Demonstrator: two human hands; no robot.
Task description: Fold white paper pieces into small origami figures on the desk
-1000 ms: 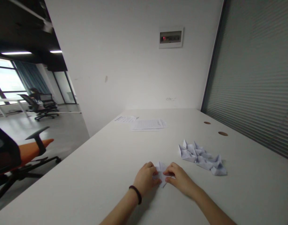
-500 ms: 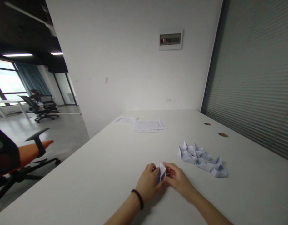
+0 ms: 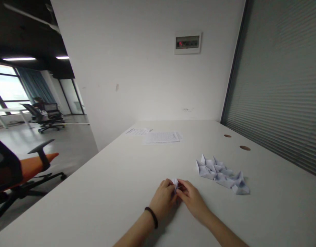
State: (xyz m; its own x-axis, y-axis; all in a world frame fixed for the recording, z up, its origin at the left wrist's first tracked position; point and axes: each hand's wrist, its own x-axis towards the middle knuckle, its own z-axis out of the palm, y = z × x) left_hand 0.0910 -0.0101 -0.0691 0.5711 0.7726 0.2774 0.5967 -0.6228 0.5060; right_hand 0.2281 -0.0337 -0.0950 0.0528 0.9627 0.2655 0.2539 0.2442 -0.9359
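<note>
A small piece of folded white paper (image 3: 175, 183) is held just above the table, with only its top and a narrow strip showing between my fingers. My left hand (image 3: 163, 196), a dark band at its wrist, grips the paper from the left. From the other side my right hand (image 3: 191, 197) pinches it between thumb and fingers. To the right of my hands lies a group of several folded paper boats (image 3: 216, 171), set close together with their points up.
The white table (image 3: 117, 192) reaches back to the wall. Printed sheets (image 3: 161, 137) lie at its far end, and two round holes (image 3: 244, 148) sit near the right edge by the blinds. An orange-seated chair (image 3: 32, 168) stands at the left, and a person sits farther back.
My right hand has moved slightly left, closer to my left hand. The folded paper has turned or been squeezed narrower, and less of it shows. The group of paper boats stays put.
</note>
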